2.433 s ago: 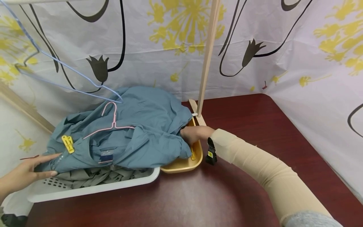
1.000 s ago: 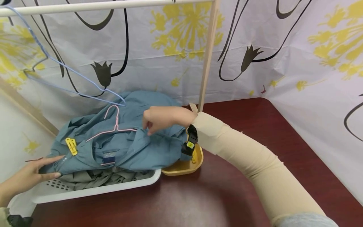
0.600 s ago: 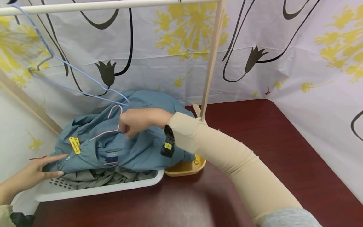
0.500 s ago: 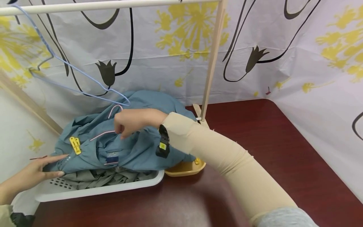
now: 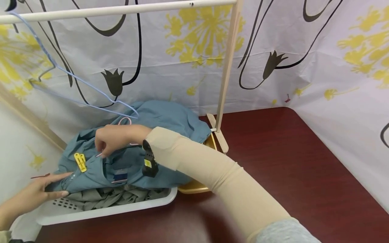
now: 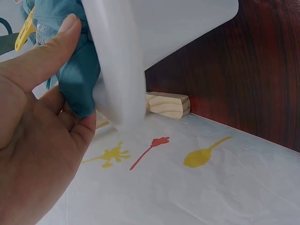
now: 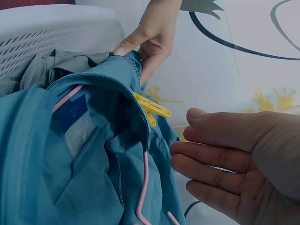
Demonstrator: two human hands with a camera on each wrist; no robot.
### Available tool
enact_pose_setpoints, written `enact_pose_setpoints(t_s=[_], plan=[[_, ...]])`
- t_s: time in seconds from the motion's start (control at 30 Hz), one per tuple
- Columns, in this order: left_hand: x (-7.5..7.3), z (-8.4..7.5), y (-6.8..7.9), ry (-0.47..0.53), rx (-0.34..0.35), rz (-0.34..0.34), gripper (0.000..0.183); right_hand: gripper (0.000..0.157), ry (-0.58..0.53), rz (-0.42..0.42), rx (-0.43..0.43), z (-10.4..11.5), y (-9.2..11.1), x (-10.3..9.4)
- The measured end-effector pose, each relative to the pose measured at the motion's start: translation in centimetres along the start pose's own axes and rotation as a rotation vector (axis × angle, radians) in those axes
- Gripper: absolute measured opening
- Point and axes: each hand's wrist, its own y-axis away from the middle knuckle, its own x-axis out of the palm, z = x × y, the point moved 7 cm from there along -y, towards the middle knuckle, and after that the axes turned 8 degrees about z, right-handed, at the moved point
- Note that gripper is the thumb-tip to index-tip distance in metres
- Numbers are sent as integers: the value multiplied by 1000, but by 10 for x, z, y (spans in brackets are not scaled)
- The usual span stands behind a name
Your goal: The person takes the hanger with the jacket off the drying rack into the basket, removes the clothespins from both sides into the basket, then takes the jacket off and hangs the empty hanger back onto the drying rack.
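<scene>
A blue shirt (image 5: 170,123) lies heaped over a white laundry basket (image 5: 121,211) holding grey-green cloth (image 5: 118,196). Inside its neck opening sits a pink hanger (image 7: 145,187), partly covered by my right arm in the head view. My left hand (image 5: 34,192) pinches the shirt's edge at the basket's left end, thumb above and fingers beneath. Close by, a yellow clothespin (image 5: 80,162) is on the shirt. My right hand (image 5: 112,140) hovers over the hanger's left arm, fingers bent and thumb near them; a yellowish sliver shows by the fingertips, too small to identify.
A blue hanger (image 5: 88,81) dangles from the white rod (image 5: 136,9) above the basket. The rack's wooden post (image 5: 228,67) and foot (image 5: 219,136) stand right of the shirt. A yellow tray (image 5: 194,187) sits partly under the cloth on the dark red table (image 5: 288,162).
My right hand has come out of the yellow tray and travelled left across the shirt to the hanger's left side. My left hand stays at the shirt's edge.
</scene>
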Motion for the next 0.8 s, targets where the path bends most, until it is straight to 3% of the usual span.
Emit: enact_pose_setpoints(t_s=[0.07,0.17,0.3,0.4,0.5,0.67,0.8], plan=[[2,0,-3,19,3,8,63,12,9,-9,5,-1,-4,0],[2,0,-7,37,0,22,65,27,2,-15,26,-4,-11,-1],[3,4,-8,16,-23,38,67,13,-54,-28,96,-9,-22,0],[5,10,-3,-33,-54,47,67,13,-58,-29,111,-9,-34,4],[10,18,1,-67,-76,51,65,31,-52,-20,94,-7,-48,10],[13,23,2,-80,-56,27,63,40,-71,-1,94,-8,-60,14],[11,20,-3,-79,-24,19,62,41,-104,25,144,-13,-66,16]])
